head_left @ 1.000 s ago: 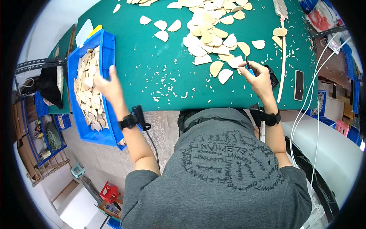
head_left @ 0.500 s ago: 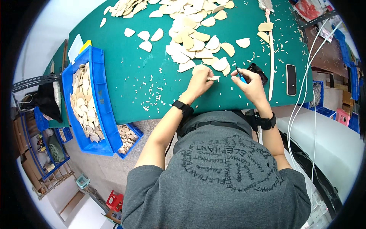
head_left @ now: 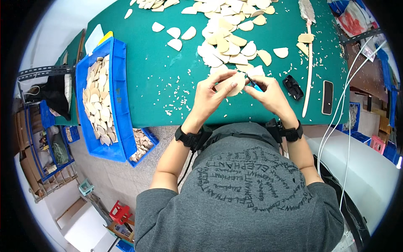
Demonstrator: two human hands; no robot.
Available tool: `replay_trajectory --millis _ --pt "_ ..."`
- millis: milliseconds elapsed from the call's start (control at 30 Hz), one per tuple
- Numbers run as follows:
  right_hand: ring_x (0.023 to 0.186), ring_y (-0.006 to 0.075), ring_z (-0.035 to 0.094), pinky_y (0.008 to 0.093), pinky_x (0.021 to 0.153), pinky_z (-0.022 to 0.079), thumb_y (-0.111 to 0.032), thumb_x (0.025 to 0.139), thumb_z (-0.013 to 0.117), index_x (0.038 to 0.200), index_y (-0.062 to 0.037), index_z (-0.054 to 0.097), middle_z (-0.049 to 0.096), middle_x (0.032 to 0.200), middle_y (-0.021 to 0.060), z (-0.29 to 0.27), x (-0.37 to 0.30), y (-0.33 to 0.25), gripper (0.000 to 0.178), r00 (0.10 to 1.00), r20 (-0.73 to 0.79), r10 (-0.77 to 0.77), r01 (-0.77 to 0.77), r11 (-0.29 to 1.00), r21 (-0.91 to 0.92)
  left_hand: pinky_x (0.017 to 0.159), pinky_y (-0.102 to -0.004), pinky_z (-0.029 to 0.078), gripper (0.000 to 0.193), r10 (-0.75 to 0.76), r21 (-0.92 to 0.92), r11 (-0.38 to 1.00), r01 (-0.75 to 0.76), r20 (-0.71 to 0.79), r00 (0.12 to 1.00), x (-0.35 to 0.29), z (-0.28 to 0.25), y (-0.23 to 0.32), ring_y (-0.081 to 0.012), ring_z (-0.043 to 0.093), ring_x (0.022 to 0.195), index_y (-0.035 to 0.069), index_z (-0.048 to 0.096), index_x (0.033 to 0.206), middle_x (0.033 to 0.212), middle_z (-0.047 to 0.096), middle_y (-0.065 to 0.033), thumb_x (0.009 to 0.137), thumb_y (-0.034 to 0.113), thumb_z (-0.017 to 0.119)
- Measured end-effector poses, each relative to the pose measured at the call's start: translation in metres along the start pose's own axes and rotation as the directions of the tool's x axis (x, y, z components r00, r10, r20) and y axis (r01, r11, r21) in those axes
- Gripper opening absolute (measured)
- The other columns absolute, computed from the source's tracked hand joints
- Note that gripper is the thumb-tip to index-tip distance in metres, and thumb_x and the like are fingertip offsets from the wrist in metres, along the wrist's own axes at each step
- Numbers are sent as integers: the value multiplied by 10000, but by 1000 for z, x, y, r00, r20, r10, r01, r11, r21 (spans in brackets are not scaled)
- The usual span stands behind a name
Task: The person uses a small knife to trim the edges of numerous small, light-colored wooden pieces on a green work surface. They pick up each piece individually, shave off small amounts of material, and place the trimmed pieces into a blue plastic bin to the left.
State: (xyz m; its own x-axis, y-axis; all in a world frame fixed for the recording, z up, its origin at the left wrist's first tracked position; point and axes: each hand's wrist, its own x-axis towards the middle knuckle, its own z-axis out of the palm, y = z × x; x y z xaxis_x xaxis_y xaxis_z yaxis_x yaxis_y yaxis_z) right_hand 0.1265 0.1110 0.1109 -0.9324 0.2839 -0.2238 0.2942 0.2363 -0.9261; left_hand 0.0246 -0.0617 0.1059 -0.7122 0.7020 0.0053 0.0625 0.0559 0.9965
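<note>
My left hand (head_left: 207, 95) pinches a cream, flat half-round piece (head_left: 238, 85), foam-like in look, between thumb and fingers, its broad face turned up. Close on the right, my right hand (head_left: 273, 97) is wrapped round small blue-handled snips (head_left: 257, 87). Their dark tip points up and left, next to the edge of the piece; whether it touches cannot be made out. Just beyond both hands lies a heap of similar cream pieces (head_left: 222, 40) on the green tabletop (head_left: 155, 80).
A blue crate (head_left: 119, 92) full of such pieces stands at the left, with a smaller filled bin (head_left: 140, 145) below. Tiny white offcuts (head_left: 178, 101) dot the table. At the right lie a black tray-like object (head_left: 293, 87), a long pale stick (head_left: 308, 80) and a phone (head_left: 327, 97).
My left hand has turned the piece from edge-on to flat and brought it toward the right hand. The snips' tip now sits close to its edge. The whole view has shifted slightly.
</note>
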Motion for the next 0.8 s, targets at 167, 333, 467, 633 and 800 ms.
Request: replay_trajectory --millis 167,333,467,633,800 --pt "731 50 525 219 662 428 -150 817 667 983 22 655 638 797 16 6 1 -18 240 999 50 -6 11 993 -114 654 -194 489 278 -29 75 997 32 -37 999 -8 -10 14 -79 614 848 35 642 1122 1021 669 -57 870 150 659" --pt "723 51 525 218 670 434 -146 809 668 976 23 666 650 802 19 16 0 -20 237 997 24 -67 69 993 -92 661 -202 492 278 42 109 993 -37 -49 998 -11 -18 8 -81 614 848 26 644 1113 990 675 -59 865 149 664" --pt "699 51 514 218 651 430 -138 802 666 944 23 673 650 783 19 22 0 -21 214 997 11 -74 75 988 -132 699 -214 499 276 83 108 991 -75 -70 994 -15 -22 5 -91 617 858 18 646 1104 988 676 -66 860 145 669" --pt "668 43 491 221 616 417 -129 787 667 933 18 669 632 737 15 29 -1 -28 208 999 11 -52 53 985 -165 729 -223 503 277 86 104 992 -77 -86 993 -18 -26 0 -98 620 869 8 644 1101 988 677 -68 860 142 669" --pt "626 41 450 221 568 381 -135 784 677 913 10 672 601 688 -4 35 -1 -30 195 999 -10 -44 41 976 -212 733 -225 508 274 31 88 996 -24 -79 996 -21 -32 1 -96 619 874 8 645 1101 995 675 -64 862 139 665"
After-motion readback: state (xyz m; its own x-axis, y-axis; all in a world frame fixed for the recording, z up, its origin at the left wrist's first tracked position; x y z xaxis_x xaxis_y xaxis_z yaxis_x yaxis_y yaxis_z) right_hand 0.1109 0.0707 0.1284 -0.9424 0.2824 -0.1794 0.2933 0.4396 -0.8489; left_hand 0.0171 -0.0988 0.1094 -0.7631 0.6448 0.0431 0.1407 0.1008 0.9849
